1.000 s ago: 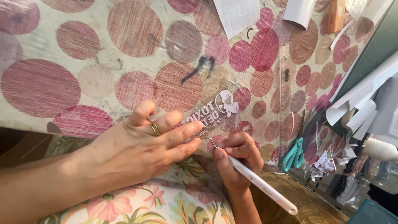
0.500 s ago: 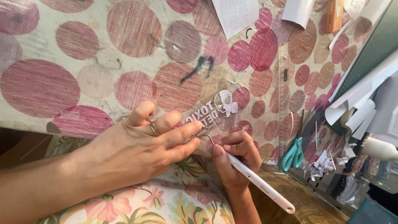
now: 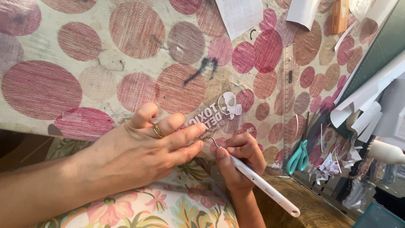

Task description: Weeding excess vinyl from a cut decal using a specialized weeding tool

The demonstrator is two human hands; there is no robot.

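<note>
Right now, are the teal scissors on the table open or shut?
Shut, as far as visible: the teal scissors lie flat, handle loops side by side, blades together pointing away.

Pinks, whites and one teal

The tablecloth [image 3: 126, 63] is cream with large pink and maroon circles. The clear sticker sheet [image 3: 221, 112] carries white lettering and a white mask figure. The hooked tool [image 3: 261, 183] is white, the scissors [image 3: 298, 157] teal, the ring [image 3: 158, 131] gold, the floral fabric [image 3: 160, 207] pink and green
</note>
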